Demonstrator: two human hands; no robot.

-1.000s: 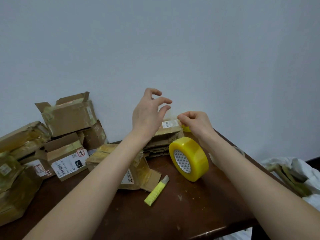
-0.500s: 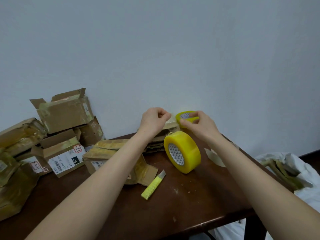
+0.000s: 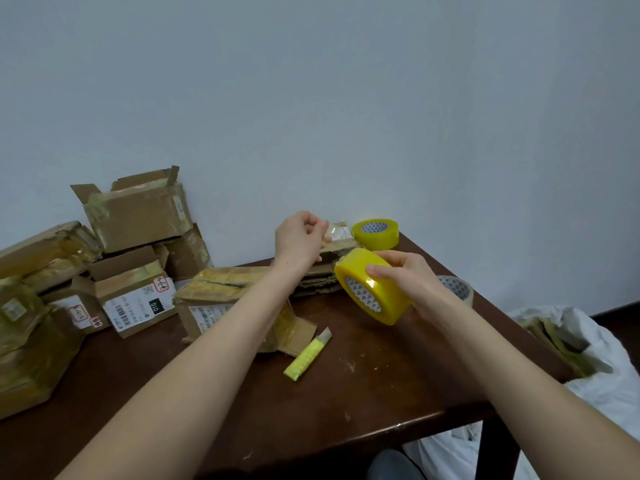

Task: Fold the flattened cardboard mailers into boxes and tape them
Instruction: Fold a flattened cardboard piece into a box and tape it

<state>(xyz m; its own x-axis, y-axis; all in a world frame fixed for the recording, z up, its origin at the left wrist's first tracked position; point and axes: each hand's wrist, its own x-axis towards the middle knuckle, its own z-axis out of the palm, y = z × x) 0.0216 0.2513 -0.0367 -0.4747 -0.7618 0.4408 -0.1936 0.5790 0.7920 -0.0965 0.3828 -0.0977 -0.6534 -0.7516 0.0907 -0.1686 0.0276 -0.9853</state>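
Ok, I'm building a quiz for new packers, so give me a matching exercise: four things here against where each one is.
1 large yellow tape roll
2 small yellow tape roll
3 utility knife
4 white bag

A far corner, by the wall
B off the table, to the right
C in the right hand
D mid-table

Pairs: 1-C, 2-A, 3-D, 4-B

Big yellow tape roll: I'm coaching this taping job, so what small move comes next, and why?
Probably bring the left hand to the big yellow tape roll and peel up its free end. The right hand grips the roll, no pulled strip shows, and the left hand's curled fingers sit close by, above the flattened cardboard stack; whether they pinch anything I cannot tell.
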